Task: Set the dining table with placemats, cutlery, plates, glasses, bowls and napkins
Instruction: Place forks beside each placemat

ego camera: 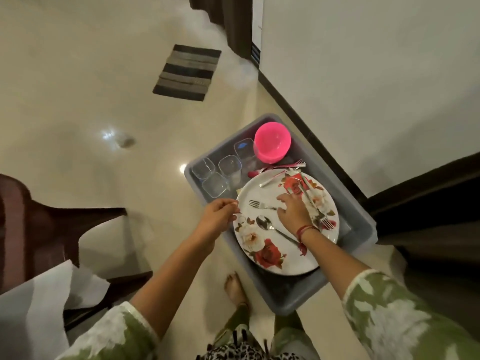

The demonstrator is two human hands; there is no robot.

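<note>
Bin: a grey bin [285, 300] sits on the floor against the wall, probably as the carrier that brings all the tableware over in one trip.
Plate: a floral plate [291, 258] lies flat across the near half of the bin, serving as a tray for loose cutlery.
Cutlery: a fork [261, 205] and a spoon [265, 223] lie on the plate's left half. More cutlery [283, 168] lies across its far rim, and a second fork [324, 220] lies on its right side, partly under the wrist.
Right grip: the right grip [293, 209] hovers low over the plate's middle, fingers spread and fairly straight, holding nothing. Its fingertips are at the left fork's handle, apparently to gather the pieces.
Left grip: the left grip [218, 214] sits at the plate's far-left rim with fingers curled toward the thumb. I cannot tell whether it pinches the rim or holds nothing; steadying the plate seems likely.
Glasses: four clear glasses [230, 167] stand grouped in the bin's far-left part, upright and apart from the plate, so they stay safe.
Bowl: a pink bowl [272, 141] sits at the far end, just beside the glasses.
Stage: everything is still in the bin, so laying out has hardly begun.
Surroundings: a dark chair [39, 224] and a white sheet [39, 294] are at the near left; a striped mat [187, 72] lies far off.
</note>
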